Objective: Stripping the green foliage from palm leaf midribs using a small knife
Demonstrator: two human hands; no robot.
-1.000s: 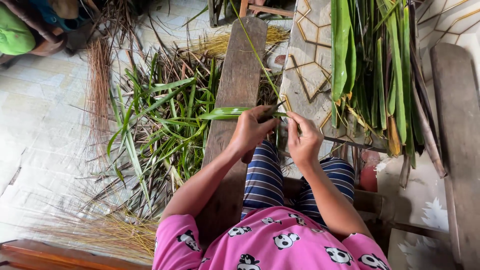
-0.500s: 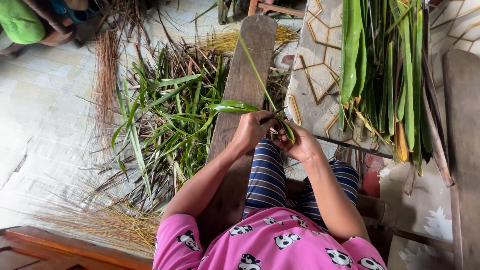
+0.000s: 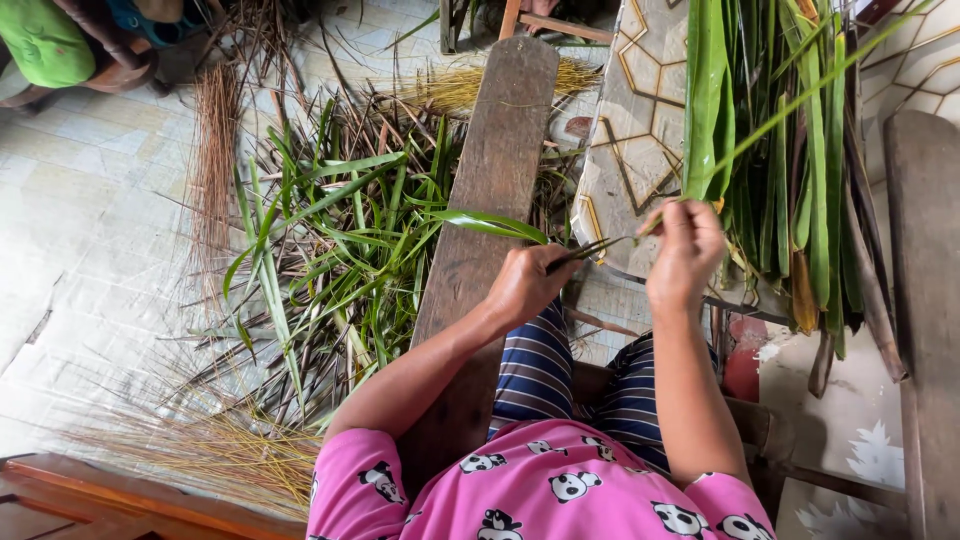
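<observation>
A person in a pink patterned top sits over a long wooden plank [image 3: 490,190], both forearms reaching forward above striped trousers. The left hand [image 3: 527,283] is curled into a loose fist at the plank's right edge, its fingers closed around a dark, thin blade [image 3: 585,249] and the base of a green leaf strip [image 3: 487,223] that arches away to the left over the plank. The right hand [image 3: 685,255] is raised higher and further right, wrist bent, thumb and fingertips pinched together on a narrow green leaf rib [image 3: 790,105] that runs taut from the blade's tip, through the pinch, and up toward the top right corner. The two hands are apart, joined only by that thin strand.

Left of the plank, a loose heap of green leaf cuttings [image 3: 330,230] and dry brown stalks covers the pale tiled floor [image 3: 90,240]. A sheaf of straw-coloured ribs [image 3: 215,455] lies near the person's left elbow. To the right, a bundle of long green leaves [image 3: 780,150] rests on a patterned surface [image 3: 640,130], just beyond the right hand.
</observation>
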